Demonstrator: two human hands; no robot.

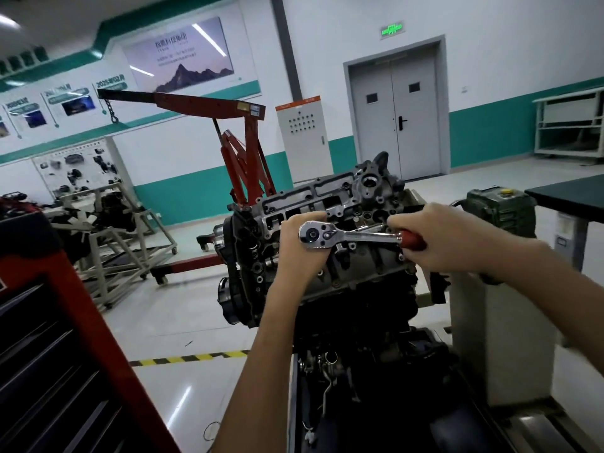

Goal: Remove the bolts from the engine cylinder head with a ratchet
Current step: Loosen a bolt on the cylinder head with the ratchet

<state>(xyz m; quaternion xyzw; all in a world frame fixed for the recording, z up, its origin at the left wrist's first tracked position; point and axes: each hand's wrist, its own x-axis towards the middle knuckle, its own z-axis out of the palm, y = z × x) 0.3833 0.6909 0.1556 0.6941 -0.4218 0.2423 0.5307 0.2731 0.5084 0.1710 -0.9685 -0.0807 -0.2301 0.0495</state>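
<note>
Right hand (451,237): fingers closed around the red handle of the ratchet (346,237). Left hand (299,253): curled around the head end of the tool from below, fingertips showing at the far side. Whatever sits under the head is hidden by this hand.

The ratchet lies roughly level, left to right, over the near side of the cylinder head (327,196). This sits on top of the engine at centre frame.

Legible markings:
- Green illuminated sign (391,29) above the double door (397,116): characters blurred.
- Wall panel (109,85), far left: "2025" can be read; the rest cannot.
- Mountain poster (178,57): text too small to read.

Room: workshop with a glossy pale grey floor and white walls carrying a teal band. Yellow-and-black tape (189,358) crosses the floor left of the engine. A red engine hoist (242,125) with chain and hook stands far left of it. A grey electrical cabinet (302,138) with an orange top strip stands against the far wall.

Materials:
- Ratchet: polished chrome shank and rounded head.
- Cylinder head: dull grey cast metal with rectangular openings and round bores.
- Tool chest (49,322), near left: red frame, black drawers.
</note>
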